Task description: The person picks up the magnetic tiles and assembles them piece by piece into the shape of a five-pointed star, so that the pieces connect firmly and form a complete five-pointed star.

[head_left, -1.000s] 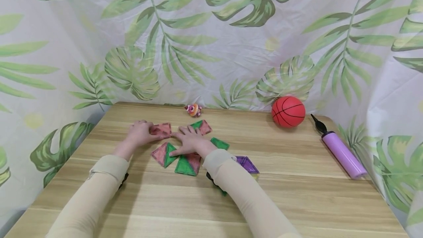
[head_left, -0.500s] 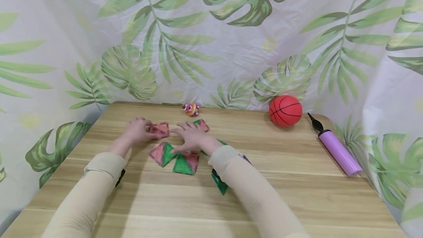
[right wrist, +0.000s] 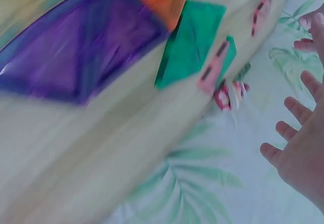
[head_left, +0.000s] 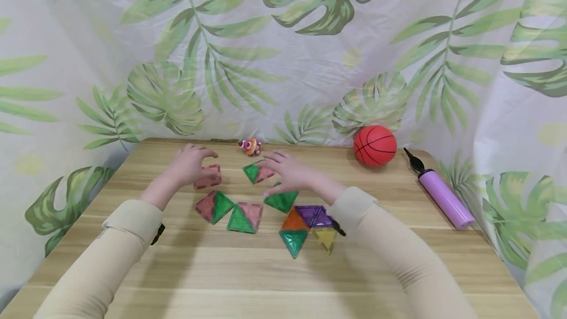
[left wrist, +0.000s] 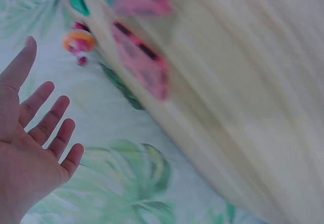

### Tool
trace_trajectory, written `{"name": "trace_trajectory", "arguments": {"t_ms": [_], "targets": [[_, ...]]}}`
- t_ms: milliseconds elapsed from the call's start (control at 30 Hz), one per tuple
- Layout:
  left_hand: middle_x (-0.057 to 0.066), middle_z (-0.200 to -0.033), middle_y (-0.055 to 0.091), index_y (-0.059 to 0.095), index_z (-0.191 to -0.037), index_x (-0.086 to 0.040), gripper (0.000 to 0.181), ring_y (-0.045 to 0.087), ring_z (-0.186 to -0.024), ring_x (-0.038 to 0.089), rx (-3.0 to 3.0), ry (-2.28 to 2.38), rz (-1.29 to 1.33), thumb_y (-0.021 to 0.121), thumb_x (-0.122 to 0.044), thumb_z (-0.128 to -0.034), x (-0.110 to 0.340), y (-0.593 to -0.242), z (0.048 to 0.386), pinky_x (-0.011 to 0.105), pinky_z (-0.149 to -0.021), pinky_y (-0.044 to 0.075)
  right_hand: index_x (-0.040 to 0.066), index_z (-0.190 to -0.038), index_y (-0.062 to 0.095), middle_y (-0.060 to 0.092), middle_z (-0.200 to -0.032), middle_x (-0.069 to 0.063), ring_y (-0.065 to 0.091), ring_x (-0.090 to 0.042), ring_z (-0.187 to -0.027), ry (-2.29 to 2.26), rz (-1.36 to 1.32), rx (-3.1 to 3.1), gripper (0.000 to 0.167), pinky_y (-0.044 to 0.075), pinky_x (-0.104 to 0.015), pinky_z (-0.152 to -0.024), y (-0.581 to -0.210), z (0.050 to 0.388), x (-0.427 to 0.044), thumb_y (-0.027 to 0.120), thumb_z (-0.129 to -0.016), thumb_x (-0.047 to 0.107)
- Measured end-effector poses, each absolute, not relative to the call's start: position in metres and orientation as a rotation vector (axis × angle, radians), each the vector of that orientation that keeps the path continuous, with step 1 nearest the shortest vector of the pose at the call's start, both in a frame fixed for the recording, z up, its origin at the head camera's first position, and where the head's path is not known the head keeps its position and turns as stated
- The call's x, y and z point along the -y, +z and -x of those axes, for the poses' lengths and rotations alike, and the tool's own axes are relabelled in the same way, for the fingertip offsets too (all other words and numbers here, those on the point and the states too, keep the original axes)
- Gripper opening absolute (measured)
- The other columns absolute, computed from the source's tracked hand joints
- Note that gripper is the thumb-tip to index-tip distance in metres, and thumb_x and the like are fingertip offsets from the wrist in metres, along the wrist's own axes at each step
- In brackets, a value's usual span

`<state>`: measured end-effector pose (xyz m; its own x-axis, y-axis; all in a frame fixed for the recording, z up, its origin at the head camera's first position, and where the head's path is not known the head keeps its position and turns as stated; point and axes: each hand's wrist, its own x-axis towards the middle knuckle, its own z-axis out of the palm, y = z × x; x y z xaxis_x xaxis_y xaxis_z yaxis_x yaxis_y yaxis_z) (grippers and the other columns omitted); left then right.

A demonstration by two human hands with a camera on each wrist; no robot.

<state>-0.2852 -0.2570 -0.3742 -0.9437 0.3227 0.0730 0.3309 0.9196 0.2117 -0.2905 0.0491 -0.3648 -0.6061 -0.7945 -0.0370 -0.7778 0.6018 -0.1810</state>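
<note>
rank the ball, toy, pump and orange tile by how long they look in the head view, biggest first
1. Pump
2. Ball
3. Orange tile and toy: not ranked; they look close, and the tile lies nearer the camera.

Play area, leafy cloth (head_left: 310, 68), red ball (head_left: 374, 145)

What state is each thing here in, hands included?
Left hand: open, empty
Right hand: open, empty
Pink tiles: lying flat
Green tiles: lying flat
Orange tile: lying flat
Purple tiles: lying flat
Yellow tile: lying flat
Red ball: round, resting
Purple pump: lying on its side
Small toy: pose unclear
</note>
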Motion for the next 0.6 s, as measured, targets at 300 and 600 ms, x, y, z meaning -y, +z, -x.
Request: {"name": "trace_trajectory", "arguments": {"t_ms": [300,600], "targets": [[0.016,-0.128,0.055,0.06,-0.124,-0.01,0.065,0.043,-0.12,0.038,2.927,-0.38,0.73,0.079,-0.043,-0.0722,0.195,-0.362,0.261,0.06,-0.096,0.033,0.017,-0.143,0.039,0.031,-0.151,-0.013,0.024,-0.034,-0.139,-0.288,1.366,-2.731,0.08,0.023,-0.051,-0.111,-0.363,0.275,-0.125,0.071,-0.078,0.051],[0.011,-0.131,0.052,0.055,-0.131,-0.012,0.071,0.04,-0.124,0.033,2.913,-0.435,1.009,0.081,-0.042,-0.0712,0.127,-0.389,0.237,0.056,-0.101,0.031,0.017,-0.141,0.044,0.036,-0.148,-0.012,0.033,-0.032,-0.135,-0.374,1.311,-2.759,0.079,0.029,-0.051,-0.108,-0.392,0.254,-0.174,0.076,-0.075,0.047]]}}
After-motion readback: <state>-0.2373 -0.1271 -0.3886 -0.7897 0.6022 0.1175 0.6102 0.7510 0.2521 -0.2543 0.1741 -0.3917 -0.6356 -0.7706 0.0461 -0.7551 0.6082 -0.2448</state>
